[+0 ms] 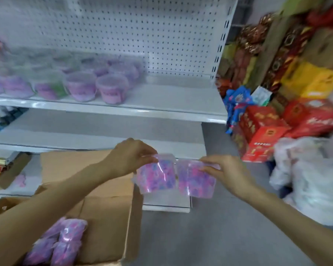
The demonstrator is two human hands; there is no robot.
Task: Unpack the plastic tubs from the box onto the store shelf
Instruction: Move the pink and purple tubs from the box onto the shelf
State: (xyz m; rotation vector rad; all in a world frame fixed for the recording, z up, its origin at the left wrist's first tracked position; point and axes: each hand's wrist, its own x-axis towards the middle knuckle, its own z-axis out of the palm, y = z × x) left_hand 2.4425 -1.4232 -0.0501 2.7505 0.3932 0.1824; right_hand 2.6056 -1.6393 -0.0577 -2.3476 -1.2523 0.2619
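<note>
Pink-purple left tub (156, 176) pinched at its top edge by left hand (130, 158), right tub (197, 179) likewise by right hand (227, 174), both in mid-air between box (108, 208) and shelf (171, 96). Slick wrap, fingertip hold only: liable to slip and fall to floor (219, 237).

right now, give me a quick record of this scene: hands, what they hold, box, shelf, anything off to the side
left hand: pinches top of left tub
right hand: grips top of right tub
held tubs: plastic-wrapped, pink and purple, side by side in the air
box: open, lower left, more wrapped packs inside
shelf: rows of purple shelf tubs on its left part
right side: red cartons, white bags
</note>
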